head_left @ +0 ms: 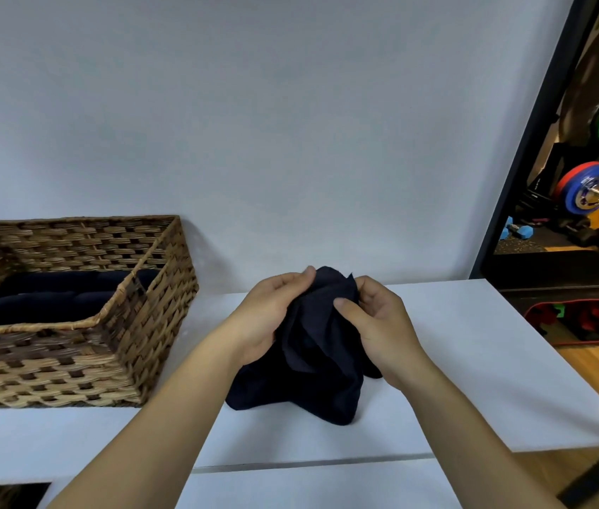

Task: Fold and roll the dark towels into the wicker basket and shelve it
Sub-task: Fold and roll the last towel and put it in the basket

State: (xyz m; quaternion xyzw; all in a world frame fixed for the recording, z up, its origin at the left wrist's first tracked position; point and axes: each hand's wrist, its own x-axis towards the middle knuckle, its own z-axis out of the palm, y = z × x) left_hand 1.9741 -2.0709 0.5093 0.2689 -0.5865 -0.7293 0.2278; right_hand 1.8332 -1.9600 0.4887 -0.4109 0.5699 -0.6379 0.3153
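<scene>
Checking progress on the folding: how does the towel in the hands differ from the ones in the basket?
The towel in the hands is bunched and loose; the towels in the wicker basket lie as neat rolls. The first is gripped by the left hand and right hand over the white surface; the rolls lie untouched. Both are dark navy.

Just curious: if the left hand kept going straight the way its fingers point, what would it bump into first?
Probably the white wall behind the counter; the left hand grips the dark towel, fingers pointing away. Depth is unclear.

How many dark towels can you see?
3. One dark towel is bunched on the white top, gripped by the left hand and right hand. Two rolled towels lie in the wicker basket; its walls may hide more.
</scene>
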